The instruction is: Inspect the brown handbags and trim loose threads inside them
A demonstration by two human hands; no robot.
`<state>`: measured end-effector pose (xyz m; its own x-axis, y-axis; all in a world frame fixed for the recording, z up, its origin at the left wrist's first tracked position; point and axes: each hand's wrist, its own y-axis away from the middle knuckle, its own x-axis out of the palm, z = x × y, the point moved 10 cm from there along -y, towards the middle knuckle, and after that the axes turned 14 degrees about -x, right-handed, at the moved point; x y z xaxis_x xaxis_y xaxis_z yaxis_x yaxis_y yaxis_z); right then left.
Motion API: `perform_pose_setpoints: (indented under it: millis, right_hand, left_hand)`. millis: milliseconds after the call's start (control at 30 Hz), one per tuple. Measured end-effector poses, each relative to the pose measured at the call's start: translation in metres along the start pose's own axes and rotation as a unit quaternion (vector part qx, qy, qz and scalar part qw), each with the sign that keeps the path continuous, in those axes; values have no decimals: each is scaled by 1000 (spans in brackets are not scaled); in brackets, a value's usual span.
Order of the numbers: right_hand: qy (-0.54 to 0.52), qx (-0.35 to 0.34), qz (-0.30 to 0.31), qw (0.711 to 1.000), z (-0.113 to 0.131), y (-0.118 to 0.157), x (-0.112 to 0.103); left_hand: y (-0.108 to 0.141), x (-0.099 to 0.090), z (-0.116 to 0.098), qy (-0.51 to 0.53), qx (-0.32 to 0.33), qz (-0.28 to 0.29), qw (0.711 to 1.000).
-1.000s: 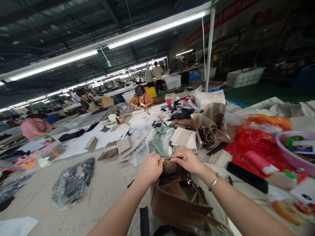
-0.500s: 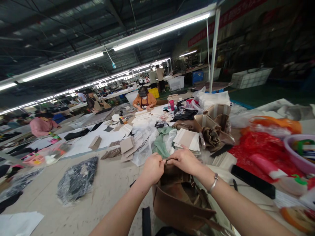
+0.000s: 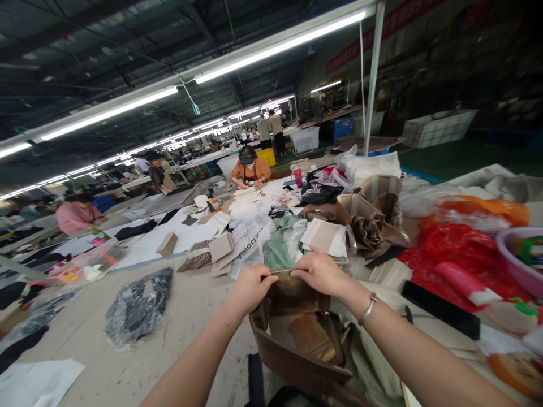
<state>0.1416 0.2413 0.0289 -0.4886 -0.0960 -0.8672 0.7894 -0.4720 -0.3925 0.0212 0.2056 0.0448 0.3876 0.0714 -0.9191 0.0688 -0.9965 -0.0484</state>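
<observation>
A brown bag [image 3: 297, 356] stands at the lower middle with its mouth facing me, its brownish lining in view. My left hand [image 3: 254, 287] pinches the far rim of the bag at its left part. A little to the right, my right hand [image 3: 319, 273] grips the same rim, thumb and fingers pressed together. A short stretch of rim shows between the hands. Beyond them lie green cloth [image 3: 282, 243] and a stack of beige and white pieces [image 3: 324, 238].
A plastic-wrapped dark bundle [image 3: 139, 305] lies left on the table. Brown bags [image 3: 369, 209] stand behind my right hand. A black phone [image 3: 441, 309], red plastic [image 3: 449, 254] and a purple basin [image 3: 504, 257] are at right. A person in orange [image 3: 250, 168] works across the table.
My left hand has moved left along the rim, widening the gap between the hands. The bag's mouth is opened wider and shows more of the inside. The view has shifted slightly.
</observation>
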Motion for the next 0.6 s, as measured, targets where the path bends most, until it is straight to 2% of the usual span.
perform_pose_setpoints:
  millis: [400, 500, 600]
  right_hand:
    - [20, 0, 7, 1000, 2, 4, -1]
    - [20, 3, 30, 999, 3, 4, -3]
    - [0, 3, 71, 997, 12, 10, 0]
  left_hand:
    - [-5, 7, 0, -87, -62, -47, 993]
    - [-5, 9, 3, -90, -76, -55, 992]
    - [6, 7, 5, -80, -98, -56, 990]
